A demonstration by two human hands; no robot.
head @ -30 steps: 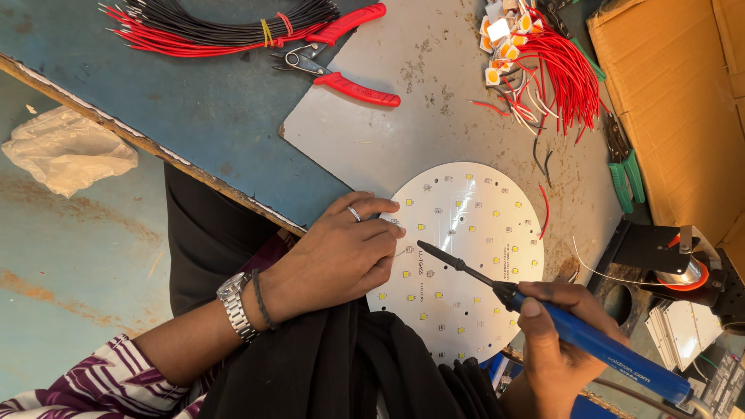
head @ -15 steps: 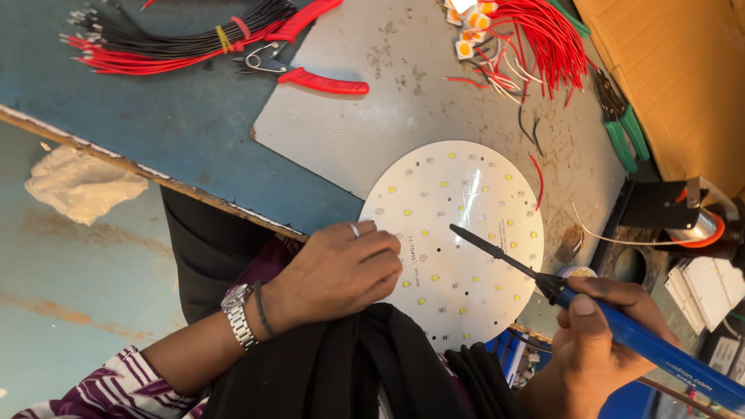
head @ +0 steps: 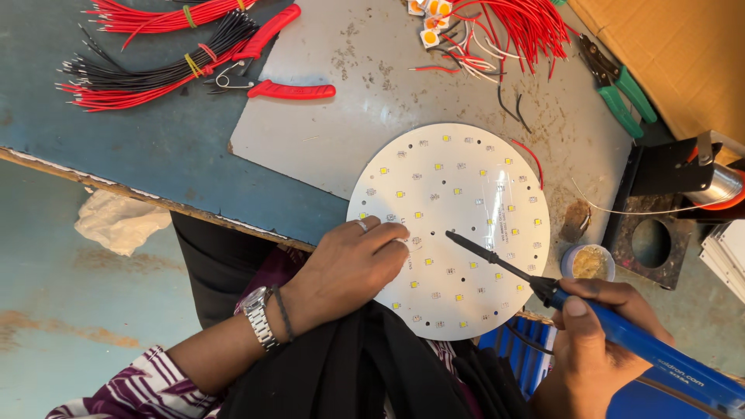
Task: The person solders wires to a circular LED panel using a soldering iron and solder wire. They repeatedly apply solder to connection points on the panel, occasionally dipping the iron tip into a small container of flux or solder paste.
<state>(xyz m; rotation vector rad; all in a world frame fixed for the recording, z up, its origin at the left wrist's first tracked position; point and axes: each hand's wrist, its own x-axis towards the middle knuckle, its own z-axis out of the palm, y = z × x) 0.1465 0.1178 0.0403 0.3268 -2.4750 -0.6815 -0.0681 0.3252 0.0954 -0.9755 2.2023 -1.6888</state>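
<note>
Blue-painted and worn, the workbench [head: 116,155] ends at a chipped near edge, with a bluish floor and a crumpled pale rag [head: 120,221] below it at the left. Far left on the bench lie bundles of red and black wires [head: 147,74], tied with small bands, and just beside them red-handled pliers [head: 272,70] rest half on a grey metal sheet [head: 349,101].

At the sheet's near edge lies the round white LED board [head: 450,225], dotted with small yellow chips. The left hand [head: 349,268], wearing a ring and a metal wristwatch [head: 258,316], presses curled fingers onto the board's near-left rim and grips nothing. The right hand [head: 597,341] is closed around the blue handle of a soldering iron [head: 543,287], whose dark tip touches or nearly touches the board near its middle; which, the view does not settle.

Good work here seems to call for steady pressure from the left hand so the disc cannot turn, and for the tip to meet one pad only, clear of neighbouring chips.

Farther right sit a small tub of flux [head: 588,262], loose red leads [head: 520,31] at the far edge, green-handled cutters [head: 621,93], a black stand [head: 660,225] and a brown cardboard box [head: 683,54].
</note>
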